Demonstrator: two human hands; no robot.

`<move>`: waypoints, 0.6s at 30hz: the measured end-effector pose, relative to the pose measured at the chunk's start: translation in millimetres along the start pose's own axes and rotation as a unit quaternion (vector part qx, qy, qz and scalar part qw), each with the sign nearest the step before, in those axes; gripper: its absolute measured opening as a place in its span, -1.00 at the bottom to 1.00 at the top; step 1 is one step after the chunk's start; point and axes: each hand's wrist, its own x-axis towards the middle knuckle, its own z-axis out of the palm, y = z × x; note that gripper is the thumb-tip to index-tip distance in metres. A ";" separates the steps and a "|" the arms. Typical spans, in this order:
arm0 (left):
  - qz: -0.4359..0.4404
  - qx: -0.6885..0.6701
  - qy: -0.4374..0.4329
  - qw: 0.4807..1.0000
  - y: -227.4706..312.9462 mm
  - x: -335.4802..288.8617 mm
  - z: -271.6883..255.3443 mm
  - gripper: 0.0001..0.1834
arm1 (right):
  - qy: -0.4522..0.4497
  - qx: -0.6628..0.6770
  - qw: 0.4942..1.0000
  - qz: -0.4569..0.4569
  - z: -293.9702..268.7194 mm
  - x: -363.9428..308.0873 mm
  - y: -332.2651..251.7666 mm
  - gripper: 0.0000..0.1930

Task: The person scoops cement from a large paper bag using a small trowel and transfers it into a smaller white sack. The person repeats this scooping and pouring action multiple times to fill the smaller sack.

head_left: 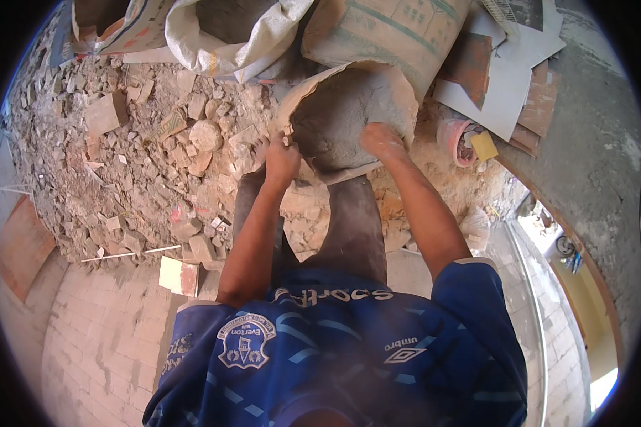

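Grey-brown stone rubble [146,167] lies left of left hand [283,158], which grips tan paper sack [406,96]; right hand [383,140] inside, fingertips hidden, grasp unclear.

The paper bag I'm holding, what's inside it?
The bag holds grey powder, with your right hand reaching in. That hand's fingertips and anything beneath the powder's surface are hidden.

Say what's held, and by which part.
The left hand holds the paper sack of grey powder by its left rim; whether the right hand, inside it, holds anything is unclear.
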 end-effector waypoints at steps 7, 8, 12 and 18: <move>-0.008 0.011 0.003 1.000 -4.7 -25.0 -1.1 -0.57 | -0.050 -0.101 0.991 -0.073 38.3 5.6 13.7 -0.65; 0.003 0.011 0.023 1.000 -12.8 -25.8 -2.8 -0.57 | -0.036 -0.073 0.995 -0.060 31.7 -9.6 1.0 -0.66; -0.012 0.019 0.004 1.000 3.4 -24.2 -1.8 -0.59 | -0.032 -0.051 0.996 -0.065 26.4 -19.0 -0.9 -0.66; 0.029 0.057 0.009 0.998 36.7 -28.9 -6.2 -0.64 | -0.034 -0.036 0.996 -0.079 50.4 -17.3 6.9 -0.65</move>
